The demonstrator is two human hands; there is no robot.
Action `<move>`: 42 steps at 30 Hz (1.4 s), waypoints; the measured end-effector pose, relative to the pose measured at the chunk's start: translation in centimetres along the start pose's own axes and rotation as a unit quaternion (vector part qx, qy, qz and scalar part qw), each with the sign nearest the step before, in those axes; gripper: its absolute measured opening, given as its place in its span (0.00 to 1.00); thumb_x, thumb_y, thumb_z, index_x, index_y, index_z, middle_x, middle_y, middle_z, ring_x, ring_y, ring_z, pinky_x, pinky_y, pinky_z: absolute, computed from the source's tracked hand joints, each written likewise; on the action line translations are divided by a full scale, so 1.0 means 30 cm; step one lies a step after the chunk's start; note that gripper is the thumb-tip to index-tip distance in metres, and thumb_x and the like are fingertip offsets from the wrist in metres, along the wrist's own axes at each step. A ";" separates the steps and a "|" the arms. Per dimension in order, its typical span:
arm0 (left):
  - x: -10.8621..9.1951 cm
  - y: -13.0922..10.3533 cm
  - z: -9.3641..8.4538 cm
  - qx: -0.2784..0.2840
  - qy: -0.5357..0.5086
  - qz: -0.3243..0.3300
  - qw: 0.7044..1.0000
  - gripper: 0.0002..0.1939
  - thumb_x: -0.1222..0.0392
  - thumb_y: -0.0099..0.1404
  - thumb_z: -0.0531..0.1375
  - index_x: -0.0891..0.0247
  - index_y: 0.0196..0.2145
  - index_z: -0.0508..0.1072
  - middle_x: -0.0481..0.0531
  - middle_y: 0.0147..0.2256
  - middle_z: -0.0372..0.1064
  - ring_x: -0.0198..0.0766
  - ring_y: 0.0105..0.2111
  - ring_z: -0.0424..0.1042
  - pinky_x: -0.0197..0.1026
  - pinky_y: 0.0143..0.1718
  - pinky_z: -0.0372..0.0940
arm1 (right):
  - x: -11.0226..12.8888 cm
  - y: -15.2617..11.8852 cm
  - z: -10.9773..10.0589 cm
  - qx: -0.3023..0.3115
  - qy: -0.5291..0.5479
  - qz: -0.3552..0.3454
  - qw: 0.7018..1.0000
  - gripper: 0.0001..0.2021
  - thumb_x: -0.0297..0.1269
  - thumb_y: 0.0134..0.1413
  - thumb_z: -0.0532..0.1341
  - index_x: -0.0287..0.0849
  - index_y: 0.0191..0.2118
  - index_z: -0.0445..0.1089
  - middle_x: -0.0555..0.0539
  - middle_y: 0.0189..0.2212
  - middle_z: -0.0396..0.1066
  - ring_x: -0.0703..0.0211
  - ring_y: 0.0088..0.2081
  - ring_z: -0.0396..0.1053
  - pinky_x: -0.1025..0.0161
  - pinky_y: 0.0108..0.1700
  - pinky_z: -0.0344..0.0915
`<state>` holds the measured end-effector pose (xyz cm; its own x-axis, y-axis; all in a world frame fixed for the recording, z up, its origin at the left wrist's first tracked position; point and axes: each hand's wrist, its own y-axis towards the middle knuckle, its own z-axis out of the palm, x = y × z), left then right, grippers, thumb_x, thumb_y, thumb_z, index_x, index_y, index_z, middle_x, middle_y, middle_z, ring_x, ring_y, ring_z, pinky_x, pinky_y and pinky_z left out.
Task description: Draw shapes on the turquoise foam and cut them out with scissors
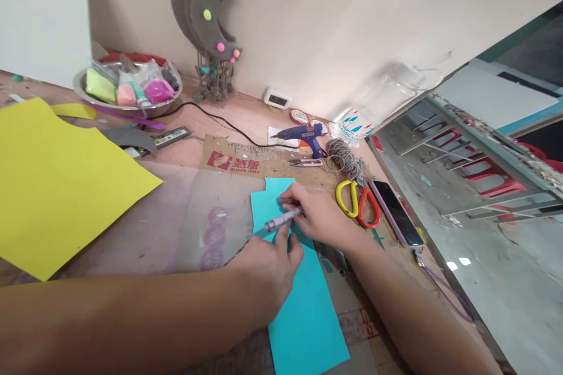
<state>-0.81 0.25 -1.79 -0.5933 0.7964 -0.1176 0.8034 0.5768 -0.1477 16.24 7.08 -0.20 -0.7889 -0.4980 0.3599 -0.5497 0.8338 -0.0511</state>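
My right hand [319,214] is closed on a pale purple pen [281,220], which points left over a strip of turquoise paper [308,310]. Its fingertips rest near the paper's notched far end. Just below, my left hand [268,266] presses on the same paper, index finger and thumb apart. A thin brown edge [237,251] shows beside the left knuckles; I cannot make out what it belongs to. The pen's right end is hidden by my right hand.
Yellow paper [70,187] lies left. Beyond my hands are a blue glue gun [303,136], thread snips [308,162] and grey yarn [343,157]. Scissors [368,208] and a phone [396,214] lie right, near the table edge. A metal bowl [132,110] holds bagged clay.
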 end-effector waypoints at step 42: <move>-0.002 -0.005 -0.006 0.005 0.015 -0.018 1.000 0.26 0.61 0.66 0.55 0.68 0.62 0.65 0.78 0.64 0.51 0.60 0.42 0.77 0.46 0.22 0.70 | -0.054 -0.010 -0.027 -0.013 0.082 0.043 0.996 0.09 0.24 0.49 0.57 0.43 0.37 0.64 0.52 0.26 0.69 0.60 0.27 0.66 0.66 0.31 0.56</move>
<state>-0.87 0.15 -1.59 -0.6201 0.7801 -0.0833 0.7808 0.6034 -0.1621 17.90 7.82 0.01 -0.7757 -0.3814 0.5029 -0.4735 0.8785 -0.0641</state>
